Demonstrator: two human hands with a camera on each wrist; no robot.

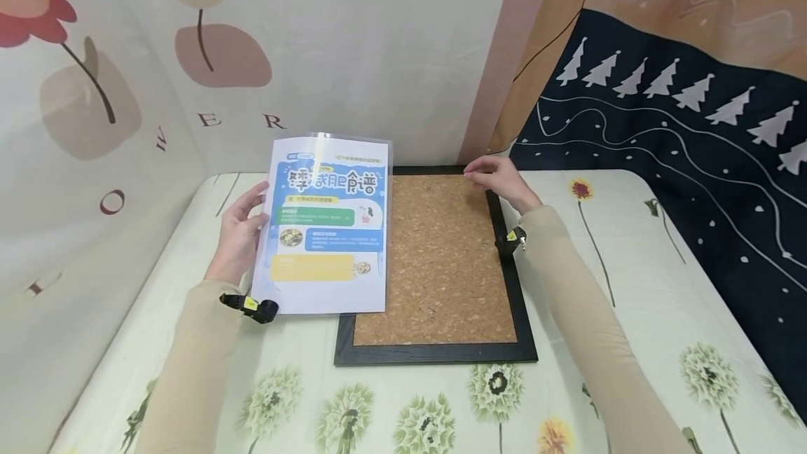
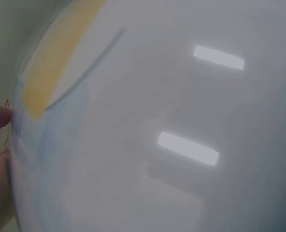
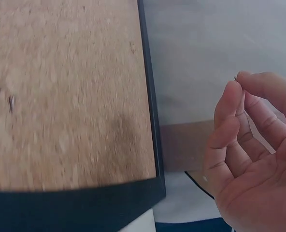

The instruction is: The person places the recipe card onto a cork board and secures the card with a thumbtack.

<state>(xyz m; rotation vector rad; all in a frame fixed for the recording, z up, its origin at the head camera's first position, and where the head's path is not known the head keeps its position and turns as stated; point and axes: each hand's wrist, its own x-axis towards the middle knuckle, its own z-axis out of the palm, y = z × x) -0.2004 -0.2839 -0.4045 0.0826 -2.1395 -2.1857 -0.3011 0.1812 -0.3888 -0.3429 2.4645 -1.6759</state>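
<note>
At the framed corkboard [image 1: 447, 261], hands [image 1: 236, 237] [image 1: 502, 184] pinch: left, a plastic-encased poster [image 1: 329, 226]; right, perhaps a pin [image 3: 235, 79].

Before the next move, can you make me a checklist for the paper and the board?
1. Left hand holding the printed sheet: ok, by its left edge.
2. Sheet right way up: ok, with its printing facing the head camera.
3. Sheet inside the black frame: not ok, it sticks out past the left side.
4. Sheet touching the cork: cannot tell.
5. What the right hand pinches: cannot tell, only a tiny dark speck shows.
</note>
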